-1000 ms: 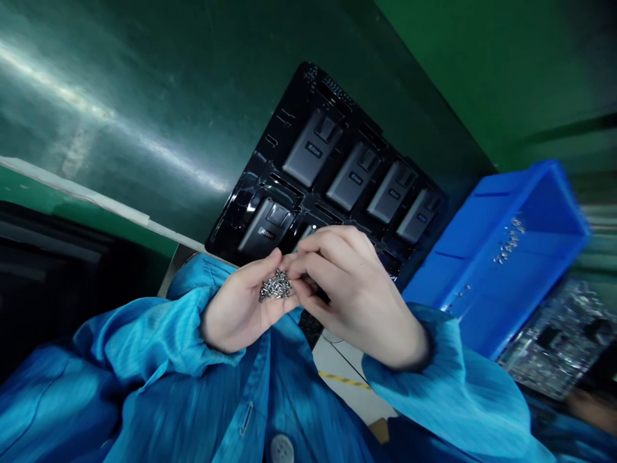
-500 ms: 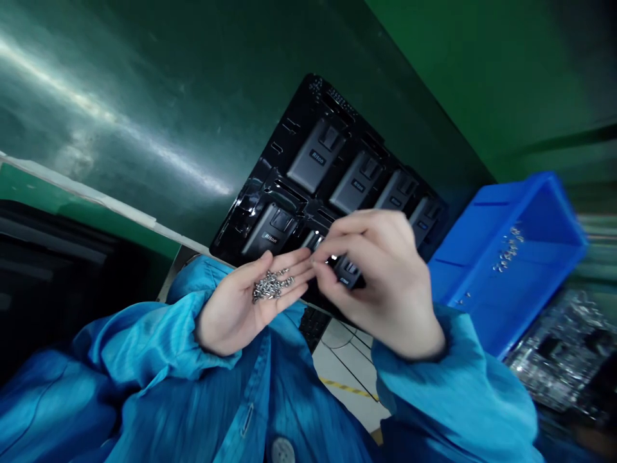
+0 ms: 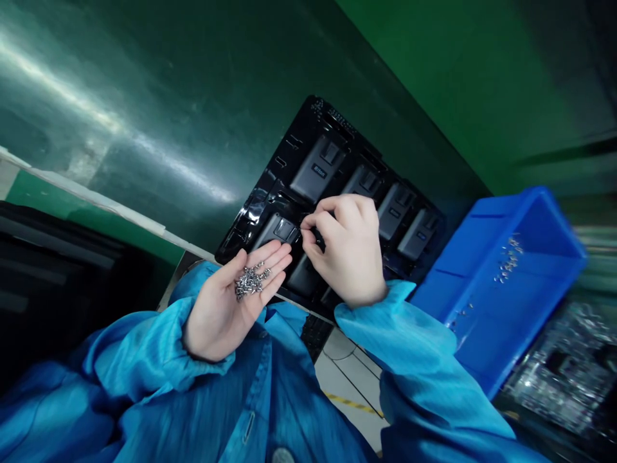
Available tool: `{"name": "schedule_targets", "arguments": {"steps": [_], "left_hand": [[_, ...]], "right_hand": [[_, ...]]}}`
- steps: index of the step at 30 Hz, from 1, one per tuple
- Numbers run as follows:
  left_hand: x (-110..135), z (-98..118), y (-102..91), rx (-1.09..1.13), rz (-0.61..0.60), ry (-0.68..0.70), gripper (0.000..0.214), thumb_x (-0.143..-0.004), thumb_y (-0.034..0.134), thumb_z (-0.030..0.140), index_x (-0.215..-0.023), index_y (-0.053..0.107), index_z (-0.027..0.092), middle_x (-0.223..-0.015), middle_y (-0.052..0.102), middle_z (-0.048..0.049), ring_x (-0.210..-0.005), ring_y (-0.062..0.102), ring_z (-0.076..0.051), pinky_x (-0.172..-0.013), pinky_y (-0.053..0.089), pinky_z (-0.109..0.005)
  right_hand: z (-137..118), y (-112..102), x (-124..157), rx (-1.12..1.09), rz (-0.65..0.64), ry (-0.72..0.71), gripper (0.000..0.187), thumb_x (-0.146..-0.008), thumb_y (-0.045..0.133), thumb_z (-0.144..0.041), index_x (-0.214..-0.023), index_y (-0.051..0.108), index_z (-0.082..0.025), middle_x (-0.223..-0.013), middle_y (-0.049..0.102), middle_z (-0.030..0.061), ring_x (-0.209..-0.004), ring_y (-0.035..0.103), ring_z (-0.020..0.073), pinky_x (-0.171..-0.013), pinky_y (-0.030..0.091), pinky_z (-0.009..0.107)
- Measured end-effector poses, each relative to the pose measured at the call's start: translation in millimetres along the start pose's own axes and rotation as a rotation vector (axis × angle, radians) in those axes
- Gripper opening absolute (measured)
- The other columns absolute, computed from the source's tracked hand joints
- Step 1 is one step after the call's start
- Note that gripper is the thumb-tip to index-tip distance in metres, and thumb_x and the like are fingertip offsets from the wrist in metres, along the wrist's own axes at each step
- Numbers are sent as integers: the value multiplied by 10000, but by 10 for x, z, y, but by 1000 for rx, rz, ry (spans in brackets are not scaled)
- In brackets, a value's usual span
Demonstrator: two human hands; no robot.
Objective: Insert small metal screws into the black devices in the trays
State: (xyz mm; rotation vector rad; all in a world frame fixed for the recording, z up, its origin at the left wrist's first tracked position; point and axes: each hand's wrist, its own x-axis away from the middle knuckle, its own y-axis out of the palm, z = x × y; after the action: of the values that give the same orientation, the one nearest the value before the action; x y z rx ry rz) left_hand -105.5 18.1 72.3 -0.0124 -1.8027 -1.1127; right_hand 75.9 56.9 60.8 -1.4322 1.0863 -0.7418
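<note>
Screws heaped in open left palm, right hand fingertips pinched over black tray.

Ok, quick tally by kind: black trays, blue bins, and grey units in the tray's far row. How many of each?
Black tray: 1
Blue bin: 1
Grey units, far row: 4
Total: 6
The near row is partly hidden by the right hand, so it is not counted.
</note>
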Motion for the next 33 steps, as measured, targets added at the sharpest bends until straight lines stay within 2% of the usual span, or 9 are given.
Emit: {"name": "schedule_targets", "arguments": {"steps": [6,13,18,23,26,29,33], "left_hand": [[-6,-7,-7,8,-16,15,482,-967,377,329,-1338,488,41,-1365,539,-135,-1293,477,-206,-1112,356,-317],[-5,-3,-40,0,-44,10,498,-969,366,336,-1365,457,48,-1382,525,-127,-1309,459,-206,-1128,334,-322],[-16,-9,-86,-2,-90,9,495,-969,366,347,-1356,470,57,-1394,514,-121,-1323,441,-212,-1132,328,-326],[-30,-14,-100,11,-75,6,467,-964,393,336,-1314,511,50,-1339,567,-126,-1265,505,-209,-1102,370,-315],[-31,-25,-95,29,-57,-2,444,-970,373,318,-1284,538,51,-1251,625,-135,-1144,591,-182,-1053,414,-293],[-25,-39,-89,55,-105,-18,443,-979,341,314,-1266,550,49,-1185,648,-142,-1031,630,-152,-1008,440,-274],[-19,-50,-75,89,-187,-36,420,-989,315,303,-1190,599,68,-1015,688,-94,-931,645,-126,-930,485,-247]], "right_hand": [[-45,17,28,107,42,-53,97,-877,523,-151,-859,611,-189,-949,615,67,-981,481,246,-872,415,398],[-52,-2,172,31,39,-116,153,-882,522,-118,-987,626,-157,-951,630,83,-982,525,216,-915,441,392],[-85,-72,226,13,-22,-32,212,-881,528,-137,-1061,636,-166,-987,616,94,-1002,533,232,-876,457,405],[-275,-220,191,-111,33,36,133,-859,570,-154,-970,639,-177,-954,598,79,-959,534,219,-849,448,396],[-401,-261,160,-240,-17,18,61,-846,596,-157,-886,635,-180,-943,585,60,-961,521,207,-860,437,385],[-464,-253,147,-313,-67,22,39,-840,603,-153,-841,632,-179,-955,577,55,-988,504,210,-880,431,389],[-492,-265,154,-339,-54,14,42,-839,606,-145,-831,634,-175,-967,571,61,-1026,488,217,-905,427,399]]}}
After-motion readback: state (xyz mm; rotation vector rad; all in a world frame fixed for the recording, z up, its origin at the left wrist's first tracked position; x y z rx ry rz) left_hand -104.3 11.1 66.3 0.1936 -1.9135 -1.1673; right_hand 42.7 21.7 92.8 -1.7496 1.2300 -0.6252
